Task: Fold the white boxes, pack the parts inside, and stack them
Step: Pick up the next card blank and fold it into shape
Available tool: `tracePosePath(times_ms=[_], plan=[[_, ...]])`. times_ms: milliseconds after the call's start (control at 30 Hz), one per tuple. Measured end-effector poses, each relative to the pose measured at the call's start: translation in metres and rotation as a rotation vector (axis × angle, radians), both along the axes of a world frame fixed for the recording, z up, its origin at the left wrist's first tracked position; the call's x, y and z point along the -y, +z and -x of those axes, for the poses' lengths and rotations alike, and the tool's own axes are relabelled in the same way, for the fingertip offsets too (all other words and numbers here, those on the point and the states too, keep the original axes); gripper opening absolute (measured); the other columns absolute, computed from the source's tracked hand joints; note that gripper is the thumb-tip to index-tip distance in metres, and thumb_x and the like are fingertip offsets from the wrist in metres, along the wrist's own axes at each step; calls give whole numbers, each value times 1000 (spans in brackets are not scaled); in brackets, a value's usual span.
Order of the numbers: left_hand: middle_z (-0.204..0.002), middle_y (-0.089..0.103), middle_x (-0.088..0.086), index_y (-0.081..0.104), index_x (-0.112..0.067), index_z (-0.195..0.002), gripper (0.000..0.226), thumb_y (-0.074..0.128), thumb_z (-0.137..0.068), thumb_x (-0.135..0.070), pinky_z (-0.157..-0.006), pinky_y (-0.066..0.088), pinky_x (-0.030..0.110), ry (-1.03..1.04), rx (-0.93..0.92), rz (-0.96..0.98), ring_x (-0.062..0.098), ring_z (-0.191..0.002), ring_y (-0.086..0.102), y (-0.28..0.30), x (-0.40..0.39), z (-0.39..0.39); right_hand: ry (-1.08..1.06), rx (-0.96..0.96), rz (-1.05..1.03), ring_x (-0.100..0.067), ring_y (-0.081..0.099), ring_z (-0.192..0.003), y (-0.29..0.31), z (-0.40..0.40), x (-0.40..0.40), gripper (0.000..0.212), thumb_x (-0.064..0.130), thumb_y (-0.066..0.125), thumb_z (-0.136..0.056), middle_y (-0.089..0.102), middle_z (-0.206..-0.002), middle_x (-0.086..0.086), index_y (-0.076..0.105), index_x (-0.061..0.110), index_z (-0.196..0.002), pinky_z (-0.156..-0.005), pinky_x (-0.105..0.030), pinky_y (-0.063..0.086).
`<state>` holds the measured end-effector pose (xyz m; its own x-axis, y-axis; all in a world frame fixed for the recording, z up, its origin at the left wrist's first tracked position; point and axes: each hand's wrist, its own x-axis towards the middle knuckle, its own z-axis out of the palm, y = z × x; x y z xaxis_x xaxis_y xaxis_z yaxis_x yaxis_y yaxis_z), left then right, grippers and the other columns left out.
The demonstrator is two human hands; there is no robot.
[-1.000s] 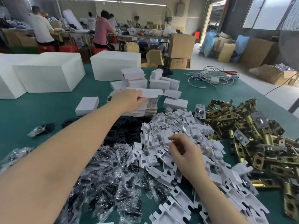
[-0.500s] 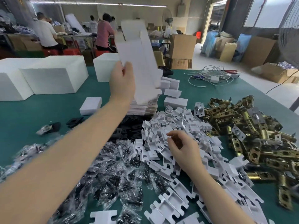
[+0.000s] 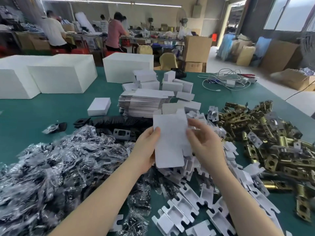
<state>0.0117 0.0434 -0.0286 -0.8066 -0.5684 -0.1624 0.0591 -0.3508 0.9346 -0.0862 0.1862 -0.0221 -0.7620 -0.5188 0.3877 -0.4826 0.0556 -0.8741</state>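
I hold a flat white box blank [image 3: 170,140] upright in front of me above the table. My left hand [image 3: 146,149] grips its left edge, thumb on the front. My right hand [image 3: 204,143] pinches its right edge near the top. Behind it lies a stack of flat blanks [image 3: 144,103], with several folded small white boxes [image 3: 172,86] beyond. White cardboard inserts [image 3: 185,206] are heaped under my hands. Brass latch parts [image 3: 276,143] pile up on the right. Bagged black parts [image 3: 56,169] cover the left.
One folded white box [image 3: 99,106] sits alone on the green table [image 3: 34,113]. Large white blocks [image 3: 63,75] stand at the far left. Tangled white cables [image 3: 226,80] lie far right. Black plates [image 3: 119,123] sit ahead of the bags. People work at benches behind.
My left hand brought the blank down from high above the stack to in front of me. My right hand left the insert heap and took the blank's right edge.
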Motion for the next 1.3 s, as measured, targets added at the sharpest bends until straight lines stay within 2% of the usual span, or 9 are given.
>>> tracePosePath(times_ms=[133, 333, 533, 600, 733, 867, 1000, 1067, 1300], plan=[[-104, 76, 1, 64, -27, -114, 23, 43, -105, -31, -66, 60, 38, 29, -142, -206, 20, -90, 74, -1, 6, 1, 111, -161, -288, 4, 31, -136, -2, -16, 12, 53, 10, 54, -92, 38, -150, 17, 51, 34, -140, -111, -22, 25], [-118, 72, 7, 59, -28, -128, 34, 40, -105, -42, -68, 60, 42, -23, -159, -296, 28, -101, 71, -7, 11, 2, 305, 3, -302, 15, 16, -139, 3, -15, 5, 68, 0, 47, -88, 23, -158, 21, 46, 40, -143, -100, 1, 23], [-123, 69, 5, 61, -27, -132, 53, 43, -92, -57, -74, 57, 36, -147, -204, -323, 22, -102, 70, -7, 13, 2, 434, -89, -598, -2, 1, -149, 10, -10, 0, 86, 37, 73, -81, 9, -162, 19, 23, 55, -149, -122, -42, 14], [-116, 70, 5, 72, -26, -118, 38, 52, -91, -45, -78, 57, 35, -185, -221, -245, 18, -95, 70, -6, 9, 3, 369, -106, -529, -5, 14, -146, 9, -17, 4, 93, 49, 74, -79, 21, -156, 20, 15, 53, -151, -119, -44, 25], [-115, 72, 3, 68, -26, -122, 32, 61, -94, -15, -81, 58, 29, -227, -273, -21, 17, -99, 70, -11, -4, 7, 385, 111, -109, -2, 51, -125, 2, -30, 14, 88, 20, 63, -92, 38, -149, 20, 6, 50, -153, -98, -36, 52], [-144, 53, 11, 68, -43, -117, 44, 77, -81, -18, -105, 47, 47, -79, -228, 172, 31, -129, 54, -6, -4, 5, 434, 190, -52, -5, 67, -92, 6, -25, 11, 42, 32, 70, -79, 71, -96, 10, 59, 32, -119, -76, -28, 57], [-116, 66, -30, 35, -35, -146, 83, 75, -82, -1, -81, 58, 25, 39, -264, 294, 7, -111, 66, -5, 1, 2, 380, 534, 229, -15, 70, -96, 8, -10, 7, 33, 26, 71, -81, 74, -105, -2, 66, 24, -114, -80, -30, 56], [-131, 61, -20, 26, -26, -152, 87, 70, -85, 7, -91, 57, 35, 91, -253, 312, 12, -116, 64, -1, 5, 3, 308, 620, 325, -12, 71, -87, 9, 0, 4, 33, 9, 64, -91, 73, -107, -3, 62, 19, -122, -71, -23, 56], [-106, 74, 7, 58, -26, -119, 36, 61, -93, -1, -87, 57, 53, 73, -173, 321, 27, -100, 70, 9, 2, 1, 98, 266, 101, -12, 68, -104, 5, 4, 2, 59, 5, 73, -85, 68, -118, 4, 52, 23, -137, -88, -36, 59]])
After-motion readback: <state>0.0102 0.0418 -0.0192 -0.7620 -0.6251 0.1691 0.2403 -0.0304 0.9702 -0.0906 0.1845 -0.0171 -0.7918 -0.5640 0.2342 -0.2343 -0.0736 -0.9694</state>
